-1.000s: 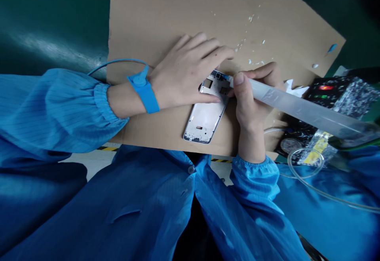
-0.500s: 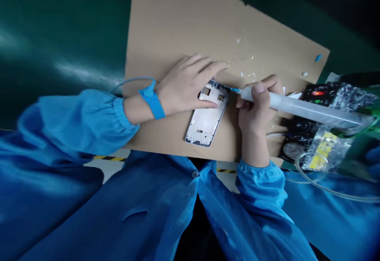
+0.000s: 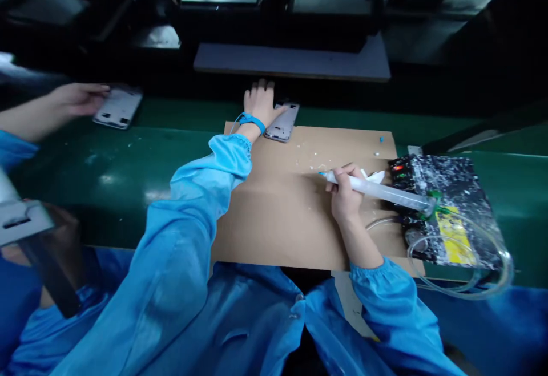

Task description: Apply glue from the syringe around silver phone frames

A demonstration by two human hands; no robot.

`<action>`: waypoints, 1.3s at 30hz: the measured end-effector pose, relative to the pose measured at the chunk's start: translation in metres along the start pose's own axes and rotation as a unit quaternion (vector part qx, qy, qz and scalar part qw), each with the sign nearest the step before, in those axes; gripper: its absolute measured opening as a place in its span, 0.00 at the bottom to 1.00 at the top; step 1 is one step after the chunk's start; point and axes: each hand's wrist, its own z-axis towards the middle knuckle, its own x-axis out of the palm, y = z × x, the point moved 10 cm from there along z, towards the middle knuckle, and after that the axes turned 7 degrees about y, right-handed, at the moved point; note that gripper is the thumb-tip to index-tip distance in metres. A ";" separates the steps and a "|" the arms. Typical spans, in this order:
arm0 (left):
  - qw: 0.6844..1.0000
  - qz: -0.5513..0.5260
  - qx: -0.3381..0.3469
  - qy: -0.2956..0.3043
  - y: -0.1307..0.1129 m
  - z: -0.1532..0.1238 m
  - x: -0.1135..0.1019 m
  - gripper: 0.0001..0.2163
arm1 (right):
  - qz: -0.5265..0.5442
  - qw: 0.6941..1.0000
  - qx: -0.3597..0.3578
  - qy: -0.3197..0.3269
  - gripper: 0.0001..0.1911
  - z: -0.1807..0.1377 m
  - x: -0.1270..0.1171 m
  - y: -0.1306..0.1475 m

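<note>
My left hand (image 3: 259,105) reaches to the far edge of the cardboard, fingers stretched forward and thumb out to the side. The thumb lies over the upper left part of a grey phone frame (image 3: 284,124), which rests at the cardboard's far edge. A blue band circles that wrist. My right hand (image 3: 346,196) grips a translucent dispensing syringe (image 3: 385,191) like a pen. Its blue tip points left, over the cardboard, apart from the frame. A green fitting joins the syringe's rear end to a clear hose.
A black dispenser box (image 3: 460,193) with a gauge and coiled hose (image 3: 505,267) stands right. White scraps dot the cardboard (image 3: 274,210). At left, a co-worker's hand (image 3: 81,99) holds another phone frame (image 3: 119,106). A white-and-black object (image 3: 25,222) is lower left. A shelf (image 3: 291,62) spans the back.
The view has tilted up. My left hand has moved far forward, and the cardboard's near part now bears no phone frame. The syringe tip has left the frame's corner; my right hand still holds it.
</note>
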 end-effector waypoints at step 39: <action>0.971 -0.063 -0.196 -0.122 0.143 -0.245 -0.150 0.33 | -0.202 0.970 -0.070 -0.113 0.18 -0.019 -0.082 0.054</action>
